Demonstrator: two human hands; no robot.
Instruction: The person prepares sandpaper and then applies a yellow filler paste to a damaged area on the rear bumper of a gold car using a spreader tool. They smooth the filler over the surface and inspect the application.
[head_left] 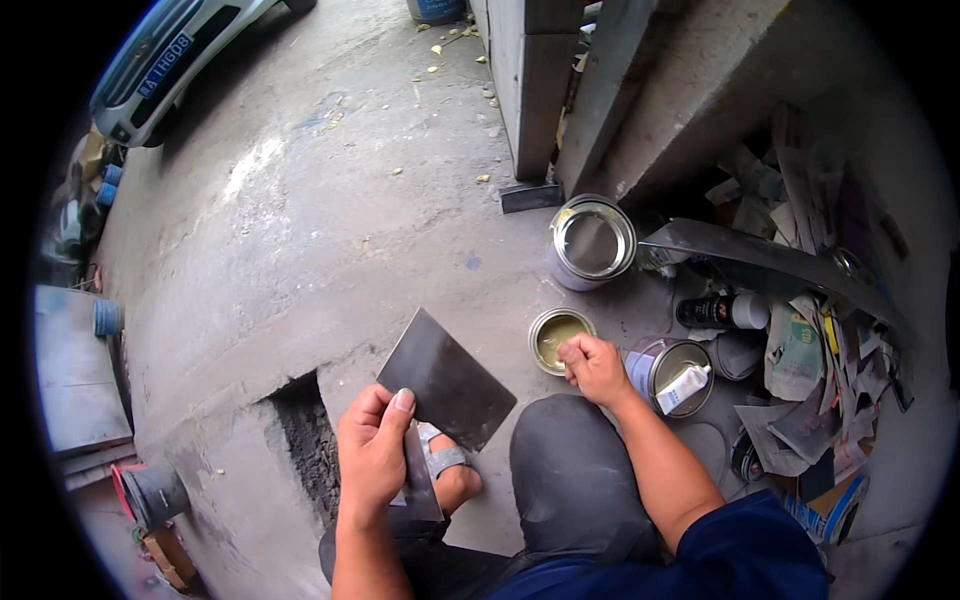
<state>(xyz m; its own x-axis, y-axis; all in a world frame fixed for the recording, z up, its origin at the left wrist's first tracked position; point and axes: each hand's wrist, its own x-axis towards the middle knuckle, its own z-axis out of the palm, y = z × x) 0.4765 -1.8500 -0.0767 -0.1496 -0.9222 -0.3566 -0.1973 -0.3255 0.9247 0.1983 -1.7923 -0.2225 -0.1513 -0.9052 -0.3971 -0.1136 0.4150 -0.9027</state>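
Observation:
My left hand (372,440) is closed round a dark, flat, square-cornered plate (455,375), its thumb lying on the near corner. A second thin flat piece (420,485) hangs below the same hand; whether it is held too is hard to tell. My right hand (597,368) is closed at the right rim of a small open can (540,345) with a yellowish-green inside. Whatever its fingers pinch, if anything, is hidden. Just right of that hand, a white tube (683,388) lies on top of a closed tin (645,362).
A larger open can (560,262) stands beyond the small one. A spray can (705,311), a long dark panel (760,255) and scattered papers (795,350) crowd the right. A pit (308,430) breaks the concrete floor at left. A car (165,60) stands far left.

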